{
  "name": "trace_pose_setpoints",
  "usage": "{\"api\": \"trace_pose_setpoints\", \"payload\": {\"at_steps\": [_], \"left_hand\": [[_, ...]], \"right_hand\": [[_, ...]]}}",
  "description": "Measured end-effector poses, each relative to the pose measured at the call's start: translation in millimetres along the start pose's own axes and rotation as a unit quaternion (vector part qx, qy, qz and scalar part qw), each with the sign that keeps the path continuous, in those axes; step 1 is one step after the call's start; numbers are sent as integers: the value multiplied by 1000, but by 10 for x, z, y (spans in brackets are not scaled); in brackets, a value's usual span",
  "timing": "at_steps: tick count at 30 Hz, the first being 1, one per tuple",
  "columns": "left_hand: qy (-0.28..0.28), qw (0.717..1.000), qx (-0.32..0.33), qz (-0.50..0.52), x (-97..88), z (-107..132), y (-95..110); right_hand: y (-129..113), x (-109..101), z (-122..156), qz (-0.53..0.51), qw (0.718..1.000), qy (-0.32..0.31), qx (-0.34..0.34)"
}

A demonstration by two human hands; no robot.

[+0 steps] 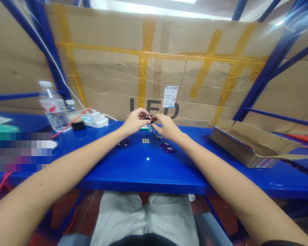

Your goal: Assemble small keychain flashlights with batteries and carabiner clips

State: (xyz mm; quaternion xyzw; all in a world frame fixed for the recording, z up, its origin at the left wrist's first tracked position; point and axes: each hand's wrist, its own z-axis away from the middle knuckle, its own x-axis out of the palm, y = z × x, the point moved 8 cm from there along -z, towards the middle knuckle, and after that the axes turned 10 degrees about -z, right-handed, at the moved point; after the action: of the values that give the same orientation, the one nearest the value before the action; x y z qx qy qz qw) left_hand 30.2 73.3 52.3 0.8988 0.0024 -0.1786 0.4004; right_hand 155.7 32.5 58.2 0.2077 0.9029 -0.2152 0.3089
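My left hand [136, 121] and my right hand [167, 127] meet above the far part of the blue table. Their fingertips are pinched together on a small dark piece [150, 120], too small to name more exactly. Just beneath the hands lie shiny green-and-silver pieces [144, 128], partly hidden. Several small silver round pieces [145, 140] sit in a tidy group nearer to me. Two purple pieces [169, 149] with silver parts are below my right hand, beside several small metal parts [158, 136]. Near my left wrist are dark slim cylinders [126, 143].
An open cardboard box [246, 147] stands at the right on the blue table [143, 174]. At the left are a water bottle [53, 109], a container of dark liquid [78, 123] and a white power strip [100, 121] with cables. A taped cardboard sheet [113, 78] closes off the back.
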Motion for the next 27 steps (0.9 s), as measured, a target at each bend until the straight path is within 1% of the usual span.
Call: {"api": "trace_pose_setpoints", "payload": {"at_steps": [3,5,7,9,11,13,16,18,21,27], "left_hand": [[14,1000,-15,11,-9,6,-8],[21,999,-24,13,-8,11,-11],[34,999,-34,24,-22,12,-16],[46,994,-59,76,-41,9,-50],[47,980,-101,163,-44,8,-118],[37,959,-146,242,-31,13,-185],[15,935,-189,300,-22,23,-240],[-2,927,-200,319,-16,28,-254],[-20,923,-201,328,-11,29,-261],[-44,933,-191,303,-1,28,-264]], "right_hand": [[16,-20,6,-45,998,27,30],[31,-37,9,-47,997,43,41],[28,-51,10,-29,998,49,37],[-1,-62,8,-2,999,45,15],[-53,-63,6,29,999,34,-19],[-109,-54,4,59,997,20,-52],[-174,-20,-3,93,992,-3,-83],[-203,8,-7,105,990,-18,-92],[-242,42,-9,122,987,-35,-98],[-271,86,-3,136,985,-57,-94]]}}
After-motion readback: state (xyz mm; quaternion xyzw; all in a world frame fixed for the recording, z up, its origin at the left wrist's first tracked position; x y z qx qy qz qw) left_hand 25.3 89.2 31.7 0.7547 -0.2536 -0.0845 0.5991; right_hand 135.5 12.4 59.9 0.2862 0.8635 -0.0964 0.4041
